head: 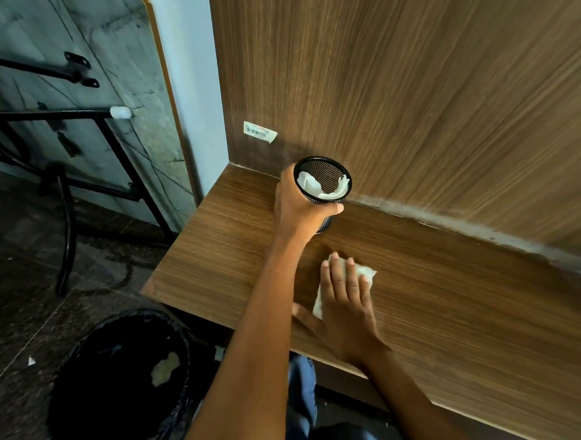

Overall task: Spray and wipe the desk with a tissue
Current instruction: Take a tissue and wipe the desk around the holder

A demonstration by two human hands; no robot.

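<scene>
A wooden desk [450,296] runs from the centre to the right, backed by a wood-grain panel. My left hand [292,203] grips a black mesh cup [324,179] with white tissue inside, held near the desk's back left corner; whether its base touches the desk is unclear. My right hand [344,303] lies flat, fingers spread, pressing a white tissue [366,273] onto the desk top near the front edge. The tissue pokes out beyond my fingertips and beside my thumb. No spray bottle is in view.
A black bin [101,391] lined with a dark bag stands on the floor at the lower left, with a crumpled tissue inside. A folded table with black metal legs [122,153] leans against the left wall. A barcode sticker [259,132] is on the back panel.
</scene>
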